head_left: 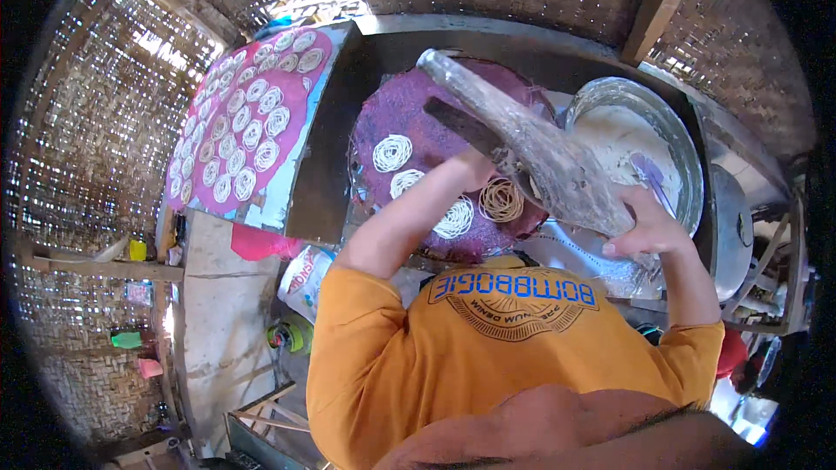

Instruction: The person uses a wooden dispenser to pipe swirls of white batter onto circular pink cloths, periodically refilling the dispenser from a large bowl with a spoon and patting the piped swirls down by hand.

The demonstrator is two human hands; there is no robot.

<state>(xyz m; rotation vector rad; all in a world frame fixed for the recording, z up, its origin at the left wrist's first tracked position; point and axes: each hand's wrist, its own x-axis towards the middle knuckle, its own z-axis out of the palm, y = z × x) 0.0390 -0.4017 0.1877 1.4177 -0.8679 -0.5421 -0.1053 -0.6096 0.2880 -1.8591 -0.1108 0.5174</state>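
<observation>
My right hand (649,224) is closed around the near end of a long, worn, two-part wooden press (531,139), which slants toward the far left. My left hand (472,172) is against its darker lower piece, fingers hidden behind the wood. Below the press lies a round, purple, cloth-like surface (435,104). On it rest several flat coils of thin white strands (392,153). A browner coil (501,200) sits in shade beside my left hand, close under the wood.
On the left, a slanted pink sheet (233,183) carries many pale coils. A large metal basin (692,148) holds white dough or batter and a purple-handled utensil (649,176). A round metal lid or pan (730,235) leans at the right. A white bucket (302,283) stands by my left elbow.
</observation>
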